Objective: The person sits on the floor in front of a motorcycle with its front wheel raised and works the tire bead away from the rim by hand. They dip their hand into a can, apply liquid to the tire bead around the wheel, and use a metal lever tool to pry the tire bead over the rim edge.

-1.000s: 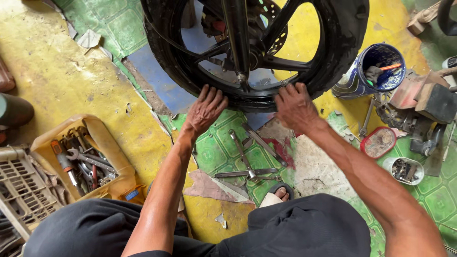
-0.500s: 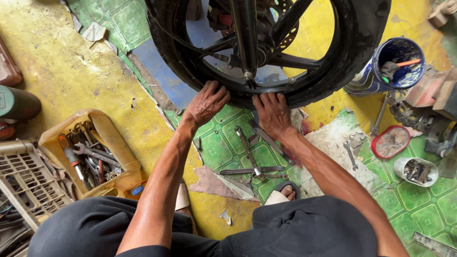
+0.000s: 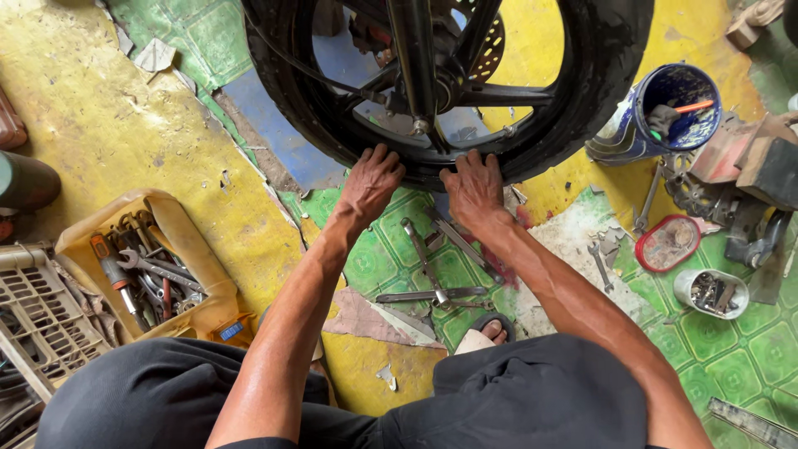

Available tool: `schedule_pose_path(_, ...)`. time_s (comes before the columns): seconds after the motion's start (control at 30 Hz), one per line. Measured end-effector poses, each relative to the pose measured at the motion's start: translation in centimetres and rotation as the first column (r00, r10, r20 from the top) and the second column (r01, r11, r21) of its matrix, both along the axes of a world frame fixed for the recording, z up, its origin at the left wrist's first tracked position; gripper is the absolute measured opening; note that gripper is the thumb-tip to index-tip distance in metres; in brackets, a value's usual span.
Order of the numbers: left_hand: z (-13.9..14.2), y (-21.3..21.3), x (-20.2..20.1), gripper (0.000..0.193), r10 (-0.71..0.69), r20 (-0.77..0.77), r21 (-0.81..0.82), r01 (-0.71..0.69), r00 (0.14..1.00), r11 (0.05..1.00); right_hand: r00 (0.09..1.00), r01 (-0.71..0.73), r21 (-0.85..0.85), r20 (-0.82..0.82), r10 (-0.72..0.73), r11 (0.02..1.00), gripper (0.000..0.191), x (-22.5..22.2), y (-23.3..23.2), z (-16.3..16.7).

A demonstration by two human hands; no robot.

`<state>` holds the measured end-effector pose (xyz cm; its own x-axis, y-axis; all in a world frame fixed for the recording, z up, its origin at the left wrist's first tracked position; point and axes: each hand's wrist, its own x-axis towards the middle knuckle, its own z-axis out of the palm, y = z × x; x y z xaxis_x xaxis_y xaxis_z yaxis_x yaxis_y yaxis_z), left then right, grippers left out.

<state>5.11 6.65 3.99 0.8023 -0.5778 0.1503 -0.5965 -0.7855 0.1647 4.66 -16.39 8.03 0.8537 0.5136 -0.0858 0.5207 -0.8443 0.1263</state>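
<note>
The tyre (image 3: 598, 91) is matt black rubber with a rough tread. Inside it, the wheel spokes (image 3: 499, 94) are glossy black metal. Below the tyre, dull grey metal tyre levers (image 3: 428, 270) lie on worn, scuffed floor covering (image 3: 731, 341) patterned green.

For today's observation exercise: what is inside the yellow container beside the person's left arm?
The yellow container holds a pile of wrenches and a screwdriver. Tools lower in the pile are covered.

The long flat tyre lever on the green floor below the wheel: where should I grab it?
Grip the tyre lever near the middle of its flat bar, from above. It lies flat, crossed by another lever near one end, so mid-bar looks clearest. The right hand is nearest.
</note>
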Motion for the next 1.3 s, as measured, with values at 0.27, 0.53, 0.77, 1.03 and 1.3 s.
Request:
schedule_pose_path(0.27,-0.8,0.4,0.4,0.028,0.007,-0.021,-0.012,-0.007,1.000,1.000,0.981,-0.194,0.164,0.035,0.191,0.967,0.057,-0.4,-2.0,1.0)
schedule_pose_path(0.53,-1.0,-0.1,0.5,0.026,0.047,-0.083,0.001,-0.047,0.995,0.999,0.979,-0.029,-0.036,-0.201,0.021,0.999,0.073,0.1,0.4,2.6)
schedule_pose_path(0.77,-0.3,-0.8,0.9,0.014,0.089,-0.094,0.003,-0.089,0.992,0.996,0.970,0.078,-0.139,-0.216,-0.107,0.987,0.052,0.5,1.7,1.7)
schedule_pose_path(1.03,1.3,-1.7,1.0,0.011,0.222,-0.214,0.182,-0.185,0.951,0.966,0.967,-0.222,0.218,-0.076,0.243,0.951,0.064,-0.5,-1.3,2.2)
schedule_pose_path(1.3,2.2,-3.4,1.0,0.015,0.295,-0.199,0.380,-0.204,0.935,0.902,0.981,-0.123,0.203,-0.123,0.150,0.972,0.062,-0.2,0.3,2.3)
